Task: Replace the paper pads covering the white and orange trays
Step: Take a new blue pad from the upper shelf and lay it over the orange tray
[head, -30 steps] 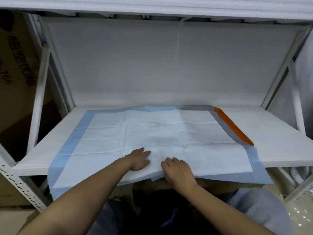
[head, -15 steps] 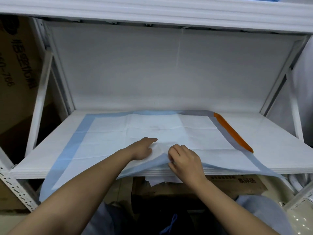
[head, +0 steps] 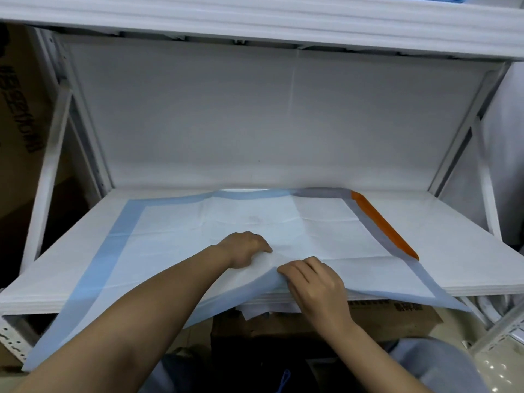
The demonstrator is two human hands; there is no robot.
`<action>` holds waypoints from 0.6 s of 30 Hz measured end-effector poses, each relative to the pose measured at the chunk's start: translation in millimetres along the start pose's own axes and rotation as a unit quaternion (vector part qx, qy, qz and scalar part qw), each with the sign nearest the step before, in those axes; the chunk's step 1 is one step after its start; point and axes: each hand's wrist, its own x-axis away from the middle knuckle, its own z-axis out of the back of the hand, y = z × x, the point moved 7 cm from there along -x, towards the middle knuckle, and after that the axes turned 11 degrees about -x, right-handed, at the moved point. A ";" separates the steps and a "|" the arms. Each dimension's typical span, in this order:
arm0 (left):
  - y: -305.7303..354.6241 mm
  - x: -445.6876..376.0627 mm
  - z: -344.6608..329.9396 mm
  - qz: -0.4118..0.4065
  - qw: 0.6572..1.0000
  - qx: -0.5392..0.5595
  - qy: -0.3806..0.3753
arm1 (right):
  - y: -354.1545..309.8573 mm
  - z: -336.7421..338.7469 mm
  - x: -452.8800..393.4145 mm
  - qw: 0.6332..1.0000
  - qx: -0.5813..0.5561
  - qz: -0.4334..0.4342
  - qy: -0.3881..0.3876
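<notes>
The right hand (head: 317, 285) has its fingers curled round the front edge of the paper pad (head: 198, 236) and holds it lifted off the shelf (head: 453, 236) — a ridge of paper rises there. The left hand (head: 245, 249) lies knuckles-up on the pad just beside it, fingers bent against the sheet. The pad, white with a blue border, covers most of the shelf, its front edge hanging over. An orange tray (head: 382, 225) edge shows along the pad's right side.

Both hands bunch the white, blue-bordered paper pad (head: 226, 222) at its near edge: left hand (head: 245, 248) curled on top, right hand (head: 314, 282) pinching the lifted fold. An orange tray edge (head: 382, 225) peeks out on the white shelf (head: 453, 236).
</notes>
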 end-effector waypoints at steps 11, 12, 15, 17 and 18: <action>10.8 -39.5 15.3 -0.062 0.996 -0.042 0.052 | 30.2 45.1 -9.5 0.998 -0.019 -0.028 0.058; 14.0 -42.2 14.3 -0.068 0.995 -0.043 0.063 | 34.1 46.8 -8.5 0.998 -0.017 -0.034 0.058; 21.3 -43.4 13.6 -0.078 0.991 -0.050 0.100 | 40.4 51.2 -6.7 0.997 -0.016 -0.050 0.062; 20.8 -43.2 16.5 -0.067 0.989 -0.035 0.126 | 45.3 54.9 -5.3 0.996 -0.015 -0.057 0.065; 16.6 -42.0 20.8 -0.054 0.988 -0.015 0.143 | 47.6 57.4 -5.6 0.996 -0.017 -0.060 0.068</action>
